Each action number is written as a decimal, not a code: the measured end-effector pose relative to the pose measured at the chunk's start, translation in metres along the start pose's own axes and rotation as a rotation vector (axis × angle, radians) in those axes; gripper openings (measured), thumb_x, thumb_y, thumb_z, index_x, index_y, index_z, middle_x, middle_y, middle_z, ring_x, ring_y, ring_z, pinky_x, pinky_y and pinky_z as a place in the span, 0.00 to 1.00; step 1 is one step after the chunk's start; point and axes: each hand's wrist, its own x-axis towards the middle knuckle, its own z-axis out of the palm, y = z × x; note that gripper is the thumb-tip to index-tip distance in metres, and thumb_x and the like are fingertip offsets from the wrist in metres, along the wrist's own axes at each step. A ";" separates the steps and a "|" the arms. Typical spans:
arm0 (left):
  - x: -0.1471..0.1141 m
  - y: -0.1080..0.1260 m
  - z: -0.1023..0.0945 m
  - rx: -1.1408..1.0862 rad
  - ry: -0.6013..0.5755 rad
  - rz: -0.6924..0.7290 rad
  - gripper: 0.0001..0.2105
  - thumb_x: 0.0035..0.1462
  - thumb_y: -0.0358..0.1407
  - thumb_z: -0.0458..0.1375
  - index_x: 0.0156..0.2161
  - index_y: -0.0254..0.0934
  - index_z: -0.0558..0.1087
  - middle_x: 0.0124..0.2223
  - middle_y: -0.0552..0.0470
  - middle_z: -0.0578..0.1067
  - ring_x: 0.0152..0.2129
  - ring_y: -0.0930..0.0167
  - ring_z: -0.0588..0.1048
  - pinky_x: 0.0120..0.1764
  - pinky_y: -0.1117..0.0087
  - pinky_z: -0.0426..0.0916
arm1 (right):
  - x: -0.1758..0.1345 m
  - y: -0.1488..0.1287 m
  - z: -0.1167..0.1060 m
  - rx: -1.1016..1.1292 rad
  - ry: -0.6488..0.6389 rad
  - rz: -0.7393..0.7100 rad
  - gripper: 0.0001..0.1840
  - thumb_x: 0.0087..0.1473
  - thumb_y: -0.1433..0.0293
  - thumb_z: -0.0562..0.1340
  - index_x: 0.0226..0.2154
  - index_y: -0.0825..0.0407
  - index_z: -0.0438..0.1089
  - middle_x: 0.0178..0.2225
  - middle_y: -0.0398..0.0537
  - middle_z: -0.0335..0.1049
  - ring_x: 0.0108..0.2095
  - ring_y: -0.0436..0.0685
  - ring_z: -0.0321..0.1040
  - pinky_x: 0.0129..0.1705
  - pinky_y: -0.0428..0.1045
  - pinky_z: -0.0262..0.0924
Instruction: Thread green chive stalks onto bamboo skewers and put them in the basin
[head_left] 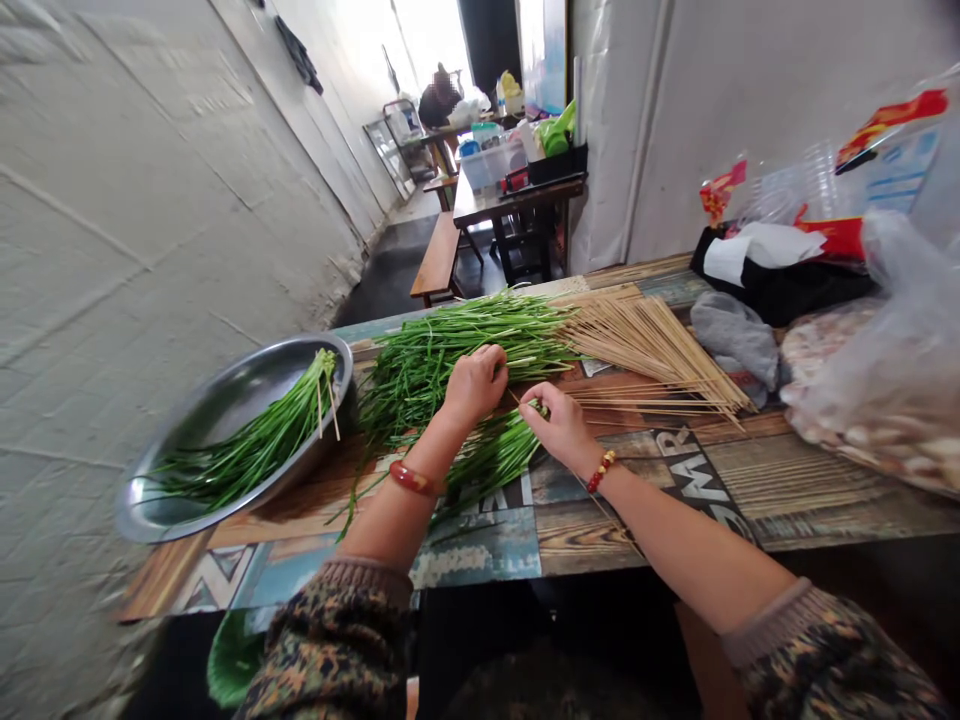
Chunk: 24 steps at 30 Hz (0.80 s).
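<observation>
Over the near edge of a large heap of garlic chives [450, 345], my left hand [474, 385] is closed, its fingers curled; what is in them is hidden. My right hand [559, 425] pinches a thin bamboo skewer [611, 515], whose other end slants down toward the table's front edge. Below both hands lies a smaller bunch of chives [499, 450], cut ends toward my right hand. Many loose bamboo skewers [656, 345] are fanned out to the right of the heap, some reaching close to my right hand.
A steel basin [232, 375] at the left holds a chive bunch [277, 430] with skewers through its stem end. Plastic bags [892, 350] crowd the right of the wood-patterned table [810, 490]. Beyond stand a bench [436, 258], another loaded table [480, 205] and a person [439, 105].
</observation>
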 end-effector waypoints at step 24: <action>-0.055 -0.004 0.018 -0.889 0.070 -0.273 0.08 0.53 0.35 0.60 0.36 0.33 0.77 0.31 0.49 0.78 0.27 0.73 0.73 0.31 0.73 0.68 | -0.004 -0.004 -0.003 0.063 -0.058 0.015 0.16 0.55 0.69 0.57 0.44 0.51 0.75 0.43 0.48 0.77 0.44 0.57 0.73 0.47 0.51 0.65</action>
